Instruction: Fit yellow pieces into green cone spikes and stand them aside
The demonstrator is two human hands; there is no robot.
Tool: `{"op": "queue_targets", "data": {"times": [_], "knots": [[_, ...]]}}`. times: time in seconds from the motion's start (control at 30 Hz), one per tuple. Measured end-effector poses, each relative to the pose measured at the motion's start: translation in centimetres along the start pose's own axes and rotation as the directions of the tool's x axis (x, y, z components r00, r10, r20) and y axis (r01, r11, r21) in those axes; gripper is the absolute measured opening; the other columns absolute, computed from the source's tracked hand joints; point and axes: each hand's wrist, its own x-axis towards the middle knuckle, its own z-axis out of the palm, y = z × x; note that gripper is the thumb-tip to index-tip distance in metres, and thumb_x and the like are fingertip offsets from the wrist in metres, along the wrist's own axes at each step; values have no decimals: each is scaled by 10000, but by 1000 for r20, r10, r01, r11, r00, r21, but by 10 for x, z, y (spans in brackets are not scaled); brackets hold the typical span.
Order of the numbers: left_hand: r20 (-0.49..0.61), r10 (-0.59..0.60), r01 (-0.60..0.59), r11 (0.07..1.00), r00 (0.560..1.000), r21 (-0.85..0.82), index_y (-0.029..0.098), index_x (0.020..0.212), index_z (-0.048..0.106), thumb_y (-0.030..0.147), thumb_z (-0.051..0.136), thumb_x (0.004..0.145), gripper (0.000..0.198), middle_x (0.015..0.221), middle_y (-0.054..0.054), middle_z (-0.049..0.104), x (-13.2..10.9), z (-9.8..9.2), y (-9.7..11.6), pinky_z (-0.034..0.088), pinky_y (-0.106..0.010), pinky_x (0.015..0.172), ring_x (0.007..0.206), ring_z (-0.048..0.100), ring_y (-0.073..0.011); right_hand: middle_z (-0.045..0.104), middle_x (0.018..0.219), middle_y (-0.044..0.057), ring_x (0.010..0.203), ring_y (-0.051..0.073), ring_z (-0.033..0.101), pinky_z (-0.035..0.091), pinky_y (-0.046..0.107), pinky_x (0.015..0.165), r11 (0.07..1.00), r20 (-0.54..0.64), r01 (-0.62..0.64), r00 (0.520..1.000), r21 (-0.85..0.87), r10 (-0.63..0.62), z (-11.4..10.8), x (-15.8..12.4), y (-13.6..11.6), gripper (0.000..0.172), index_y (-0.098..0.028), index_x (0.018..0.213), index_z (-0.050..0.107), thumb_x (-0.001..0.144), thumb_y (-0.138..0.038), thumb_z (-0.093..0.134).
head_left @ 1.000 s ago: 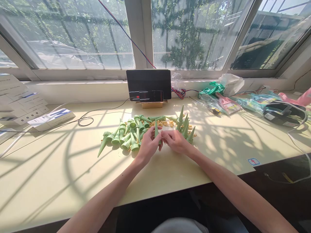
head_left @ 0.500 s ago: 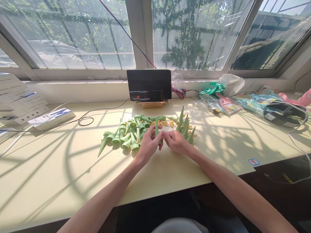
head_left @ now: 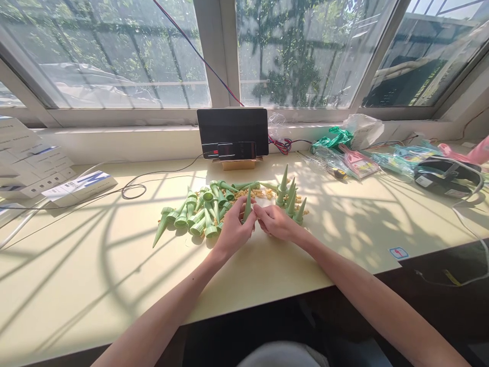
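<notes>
One green cone (head_left: 248,205) is at the middle of the frame, its point upward and slightly tilted. The person's left hand (head_left: 237,227) grips it between thumb and fingers. The right hand (head_left: 278,223) is just beside, with its fingers bent and pinched together close to the cone; from where I stand, I cannot tell if it holds some small piece.

To the left of the hands, a heap of green cones (head_left: 210,224) lies on the tabletop (head_left: 244,285), many with the round open end toward the person. To the right, a few upright cones (head_left: 282,187) stand close together. Between these groups are scattered small yellowish pieces (head_left: 263,194).

Behind, at upper centre, a black tablet (head_left: 233,125) leans with a phone (head_left: 237,151) before it. White boxes (head_left: 80,187) are at the left edge, and a black headset (head_left: 443,179) is at the right.
</notes>
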Motion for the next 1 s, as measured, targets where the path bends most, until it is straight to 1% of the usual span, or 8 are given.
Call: {"op": "queue_targets", "data": {"times": [0.1,0.27,0.37,0.5,0.6,0.7,0.8,1.0], "knots": [[4,-11,11,1000,1000,-28,220,1073,571,383,646,928,231,758,23,634,0,1,3,460,-230,464,518,544,-99,422,467,-28,487,124,398,354,281,530,1000,9,19,1000,-5,-19,-1,0,-1,701,-205,583,559,1044,-704,389],[-30,-60,56,993,998,-101,218,1048,568,382,715,883,275,687,39,604,0,2,10,467,-231,465,504,564,-109,493,516,-12,537,126,452,368,273,558,996,-1,86,996,-8,-86,-1,0,-3,686,-206,584,519,1041,-703,396],[-33,-91,86,988,995,-127,218,1046,559,382,725,877,288,665,42,602,0,2,11,466,-236,460,491,565,-114,531,551,-5,557,123,456,359,266,562,993,3,114,993,-8,-114,0,0,-4,674,-197,611,541,1041,-697,399],[-17,-125,120,977,992,-176,215,1054,552,365,720,874,288,677,42,605,0,2,11,482,-247,484,503,564,-114,570,570,1,549,114,423,343,264,561,992,6,127,992,-14,-127,0,0,-3,665,-182,648,600,1055,-666,394],[-18,-159,151,963,987,-225,211,1040,564,343,729,856,280,682,48,588,0,2,12,480,-244,493,511,545,-101,595,586,3,559,114,436,339,263,565,989,-8,148,989,-13,-148,0,0,-2,630,-187,647,564,1060,-639,410],[-13,-195,185,947,981,-264,216,1028,566,344,734,838,284,655,53,573,1,1,13,457,-236,481,526,560,-115,625,609,6,571,115,445,341,260,568,987,-23,160,987,-21,-160,1,-1,-3,590,-194,663,541,1069,-603,416],[-14,-211,199,940,977,-275,218,1021,566,333,732,822,283,632,50,577,2,1,14,442,-233,476,531,581,-130,653,625,7,572,118,447,343,259,565,986,-34,165,986,-37,-166,2,-3,-5,547,-194,701,568,1078,-564,424],[-5,-216,206,938,976,-279,219,1017,569,329,726,820,274,611,54,564,1,1,15,430,-228,472,510,555,-120,673,634,3,575,119,445,340,264,576,983,-44,167,984,-81,-170,2,-4,-7,488,-195,732,585,1090,-484,422]]}}
